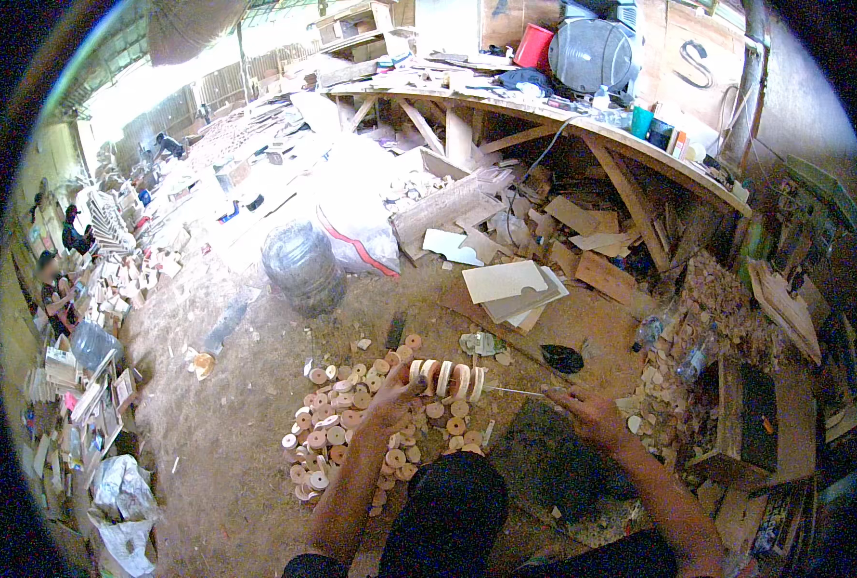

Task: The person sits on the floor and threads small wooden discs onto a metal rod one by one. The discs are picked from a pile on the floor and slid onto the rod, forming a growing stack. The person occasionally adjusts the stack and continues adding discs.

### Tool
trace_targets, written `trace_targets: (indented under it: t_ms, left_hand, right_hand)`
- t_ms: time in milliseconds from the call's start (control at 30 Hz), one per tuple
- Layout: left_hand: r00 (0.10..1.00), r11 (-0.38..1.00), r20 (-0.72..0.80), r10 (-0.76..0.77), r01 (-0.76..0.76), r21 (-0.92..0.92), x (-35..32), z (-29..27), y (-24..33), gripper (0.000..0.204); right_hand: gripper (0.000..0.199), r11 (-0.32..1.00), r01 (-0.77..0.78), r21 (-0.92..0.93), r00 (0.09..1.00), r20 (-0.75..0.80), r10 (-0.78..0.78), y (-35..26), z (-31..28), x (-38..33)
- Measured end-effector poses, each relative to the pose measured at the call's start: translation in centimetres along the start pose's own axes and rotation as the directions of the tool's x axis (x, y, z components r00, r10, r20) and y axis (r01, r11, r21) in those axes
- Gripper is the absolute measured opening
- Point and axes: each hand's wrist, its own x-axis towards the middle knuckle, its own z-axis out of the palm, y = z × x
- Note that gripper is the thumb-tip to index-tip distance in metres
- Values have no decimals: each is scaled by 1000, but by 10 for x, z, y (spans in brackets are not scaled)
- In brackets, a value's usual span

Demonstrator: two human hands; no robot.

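Observation:
In front of my knees, my left hand is closed at the left end of a row of round wooden discs. The discs stand on edge side by side, some pale and some reddish. From the row's right end a thin, straight, pale rod or cord runs to my right hand, whose fingers are closed on its end. I cannot tell which it is. A loose heap of similar discs with center holes lies on the ground below and left of my left hand.
A wrapped cylindrical bundle stands on the dirt floor ahead. Flat boards lie beyond my hands, under a long workbench. Wood scraps and a wooden box are at right. People sit among wood piles at far left.

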Motion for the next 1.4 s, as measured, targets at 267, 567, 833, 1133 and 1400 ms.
trace_targets:
  t_ms: [267, 567, 833, 1133, 1400]
  left_hand:
    - [997, 994, 58, -50, 56, -95, 6, 3, -2, 63]
    - [984, 984, -1, -176, 176, 15, 15, 2, -37, 57]
    - [984, 815, -177, 23, 85, 574, 17, -18, -58, 57]
    - [976, 901, 165, -143, 60, 429, 23, -17, -47, 50]
    - [998, 529, -47, -33, 57, 847, 19, -11, -41, 47]
  right_hand:
    - [66, 999, 49, -13, 998, -50, -50, 2, 1, 2]
    - [74, 990, 41, -134, 999, 38, -36, 2, 4, -3]
    - [63, 993, -40, -114, 996, 71, 49, -1, 4, 1]
    - [61, 990, 5, -140, 998, 67, 5, 8, 5, -1]
    - [65, 984, -164, 63, 979, 130, 155, -3, 5, -3]
